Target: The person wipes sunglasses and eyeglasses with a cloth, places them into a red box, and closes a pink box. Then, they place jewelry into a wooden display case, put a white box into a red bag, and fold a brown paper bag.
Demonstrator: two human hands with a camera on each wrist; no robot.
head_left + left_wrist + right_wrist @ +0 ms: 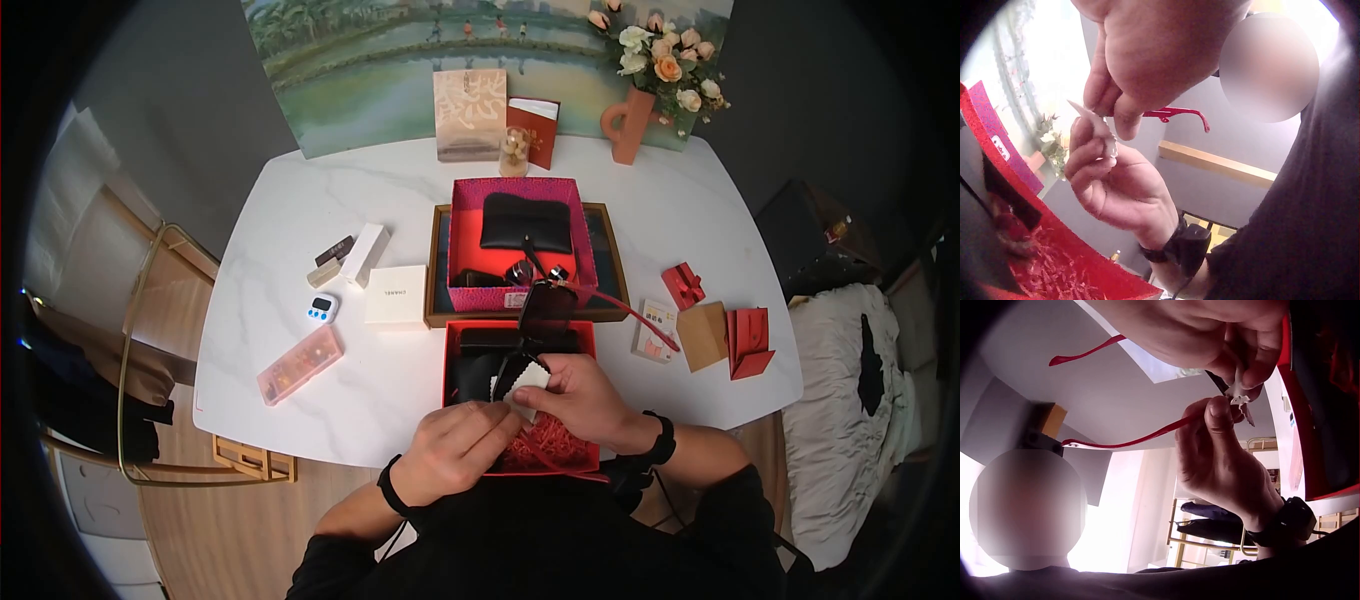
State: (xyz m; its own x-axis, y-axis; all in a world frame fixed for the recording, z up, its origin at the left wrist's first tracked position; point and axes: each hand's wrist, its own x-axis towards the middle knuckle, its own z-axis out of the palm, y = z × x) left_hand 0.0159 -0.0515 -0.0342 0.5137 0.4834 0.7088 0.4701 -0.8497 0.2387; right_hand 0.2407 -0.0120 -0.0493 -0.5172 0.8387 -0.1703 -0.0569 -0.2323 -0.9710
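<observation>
Sunglasses with red arms [547,310] are held up in front of the body, one dark lens showing. A white cloth with a zigzag edge [528,381] is folded over the other lens. My right hand [585,405] pinches the cloth around that lens, thumb on top. On the other side, my left hand [462,450] grips the sunglasses by the frame near a red arm [1141,439], its fingertips meeting the cloth. Beneath both hands is an open red box [591,342] with red shredded paper [552,440] and dark items inside.
Behind it, a pink patterned box [583,225] holding a black pouch [525,222] sits on a framed tray [611,265]. To the left are a white box [397,297], a timer [322,308] and a pink case [300,364]. Red gift bags [749,343] lie right.
</observation>
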